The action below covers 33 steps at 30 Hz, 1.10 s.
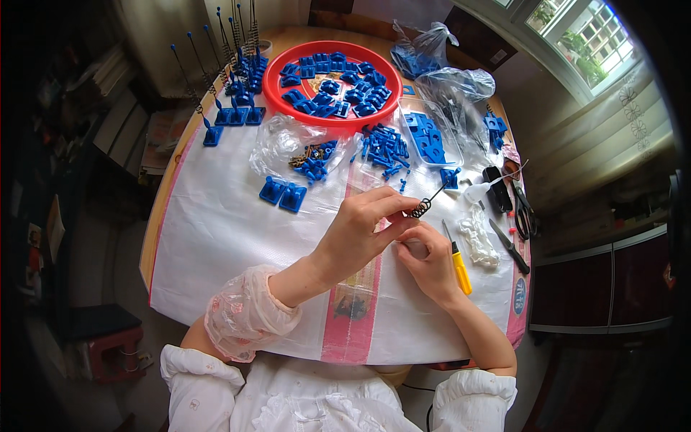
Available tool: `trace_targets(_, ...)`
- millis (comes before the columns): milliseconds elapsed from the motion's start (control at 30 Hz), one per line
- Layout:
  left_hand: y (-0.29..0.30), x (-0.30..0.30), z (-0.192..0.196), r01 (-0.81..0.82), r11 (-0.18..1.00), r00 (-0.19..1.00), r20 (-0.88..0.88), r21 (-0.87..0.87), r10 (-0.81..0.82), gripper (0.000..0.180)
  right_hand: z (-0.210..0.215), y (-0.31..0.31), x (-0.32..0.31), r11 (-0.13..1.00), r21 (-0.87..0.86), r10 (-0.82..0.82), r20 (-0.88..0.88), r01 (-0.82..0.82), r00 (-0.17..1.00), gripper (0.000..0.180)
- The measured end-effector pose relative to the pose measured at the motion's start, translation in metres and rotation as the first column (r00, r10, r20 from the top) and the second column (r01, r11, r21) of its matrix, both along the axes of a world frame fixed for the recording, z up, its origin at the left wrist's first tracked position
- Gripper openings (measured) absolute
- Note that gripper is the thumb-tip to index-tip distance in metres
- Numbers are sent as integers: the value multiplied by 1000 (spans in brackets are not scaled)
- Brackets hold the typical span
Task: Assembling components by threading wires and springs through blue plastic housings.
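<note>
Over the middle of the table, my left hand (pixel 360 219) pinches a black coil spring (pixel 420 209) between thumb and fingers. A straight wire end runs up from the coils toward a blue clip-like part (pixel 450 178). Just below and to the right, my right hand (pixel 430 263) is closed, thumb against curled fingers, close to the left fingertips. Whatever it holds, if anything, is hidden. Two blue square-based pieces (pixel 282 194) sit left of my hands. Beyond them lie a pile of small blue pegs (pixel 384 149) and some brass-coloured screws (pixel 311 156) on clear plastic.
A red round tray (pixel 269 90) holds many blue parts. Blue bases with upright springs (pixel 214 135) crowd the far left. A clear box (pixel 458 155) contains flat blue pieces. On the right lie a yellow-handled screwdriver (pixel 461 270), a knife (pixel 509 248), scissors (pixel 525 211) and a white bottle (pixel 476 191).
</note>
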<state>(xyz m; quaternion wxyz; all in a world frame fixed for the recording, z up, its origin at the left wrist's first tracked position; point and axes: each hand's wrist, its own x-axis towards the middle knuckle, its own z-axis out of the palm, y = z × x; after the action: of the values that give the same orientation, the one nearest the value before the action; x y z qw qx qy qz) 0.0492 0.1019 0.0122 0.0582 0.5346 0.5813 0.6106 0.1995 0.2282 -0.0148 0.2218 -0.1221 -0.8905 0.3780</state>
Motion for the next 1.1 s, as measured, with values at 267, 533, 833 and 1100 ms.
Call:
trace_targets(267,1,2,0,0,1000,1000,-3,11,0,29,-12,3,-2,972,-229,-61,-7,57,998,15)
trace_targets(533,2,1,-2,3,1000,1000,1,28,-3,30,-5,2,-3,981,-184,-55,30,59,998,15)
trace_targets(833,2,1,-2,2,1000,1000,9,25,-2,28,-2,1,-5,989,-139,-43,32,47,999,14)
trace_targets(1100,1,0,-1,1,1000,1000,3,6,-1,28,-1,2,-4,984,-174,-40,33,45,999,14)
